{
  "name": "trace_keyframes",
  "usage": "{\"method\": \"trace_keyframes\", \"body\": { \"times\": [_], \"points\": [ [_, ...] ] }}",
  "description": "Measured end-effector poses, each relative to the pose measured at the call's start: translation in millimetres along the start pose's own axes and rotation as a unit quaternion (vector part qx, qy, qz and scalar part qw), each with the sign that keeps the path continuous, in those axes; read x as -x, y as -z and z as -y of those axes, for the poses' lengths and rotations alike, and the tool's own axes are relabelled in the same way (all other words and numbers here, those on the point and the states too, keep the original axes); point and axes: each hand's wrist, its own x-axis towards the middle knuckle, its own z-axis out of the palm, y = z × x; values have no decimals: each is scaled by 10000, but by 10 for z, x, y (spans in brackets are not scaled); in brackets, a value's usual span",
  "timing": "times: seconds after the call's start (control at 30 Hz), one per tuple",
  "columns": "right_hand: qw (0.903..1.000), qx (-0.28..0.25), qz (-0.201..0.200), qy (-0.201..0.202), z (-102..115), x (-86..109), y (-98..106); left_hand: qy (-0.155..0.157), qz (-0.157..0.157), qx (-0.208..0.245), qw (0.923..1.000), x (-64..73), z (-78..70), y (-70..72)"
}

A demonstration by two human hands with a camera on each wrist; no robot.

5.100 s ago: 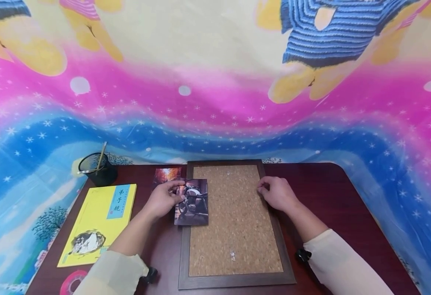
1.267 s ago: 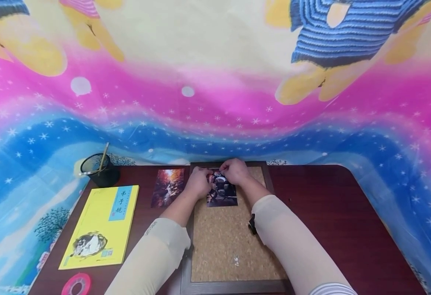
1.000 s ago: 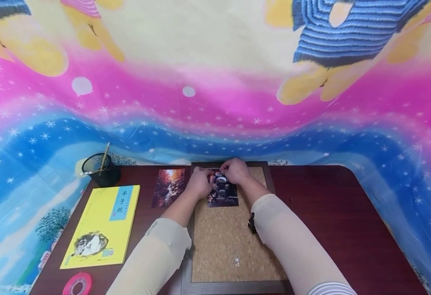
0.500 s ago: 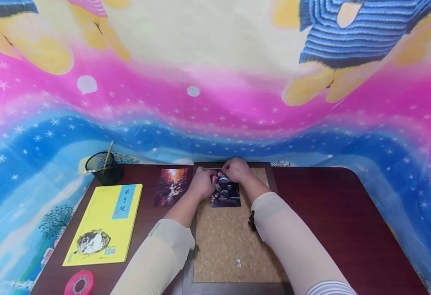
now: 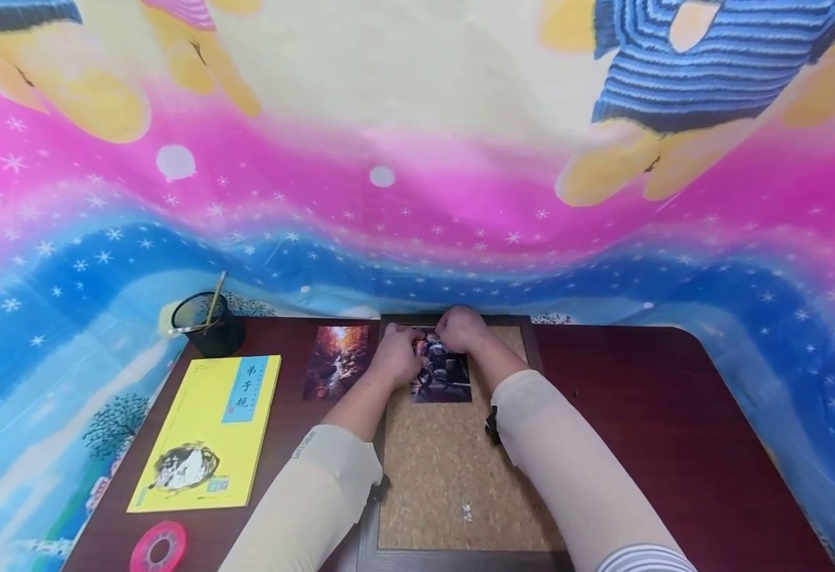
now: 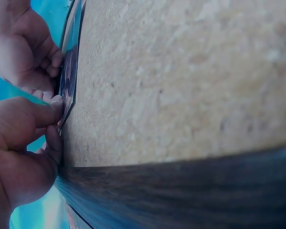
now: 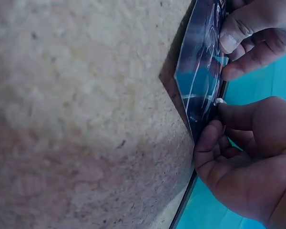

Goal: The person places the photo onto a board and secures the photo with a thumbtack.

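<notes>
To the left of the board, a second photo [image 5: 336,361] lies flat on the table [image 5: 639,429]. Farther left are a yellow book [image 5: 202,433] and a black mesh cup [image 5: 217,335] with thin sticks [image 5: 217,295]; a round pink tape roll [image 5: 141,546] sits near. A soft, wavy cloth [image 5: 424,230] with snowflakes hangs at the far side. The right sleeve [image 5: 574,469] hides part of the board's right side, and both hands cover the far end of the motorbike photo [image 5: 442,377].

That shiny, thin photo is at the far end of the bumpy brown cork board [image 5: 453,453], its near edge a bit off the cork. The board has a dark frame [image 5: 460,559]. The left hand [image 5: 397,355] pinches the photo's left side. The right hand [image 5: 462,328] has bent fingers at its far edge; I can't tell what they pinch.
</notes>
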Motion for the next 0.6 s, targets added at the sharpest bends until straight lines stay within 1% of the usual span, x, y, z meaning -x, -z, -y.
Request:
{"method": "trace_keyframes", "body": {
  "times": [0.07, 0.2, 0.27, 0.37, 0.5, 0.6],
  "points": [
    [10000, 31, 49, 13, 7, -15, 0, 30, 9, 31, 10000, -3, -3, -3],
    [9999, 46, 141, 49, -3, -35, 5, -53, -70, 10, 10000, -9, -4, -22],
    [9999, 28, 100, 88, -12, -36, 5, -120, -126, -31, 9998, -13, 1, -32],
    [9999, -85, -33, 99, -35, -35, 1, -140, -135, -61, 9998, -7, 4, -32],
    [9993, -293, -220, 51, -55, -38, -12, -105, -111, -34, 9999, -8, 12, -21],
    [9990, -330, -302, 53, -52, -39, -21, -53, -61, 17, 10000, -5, 15, -11]
  ]
}}
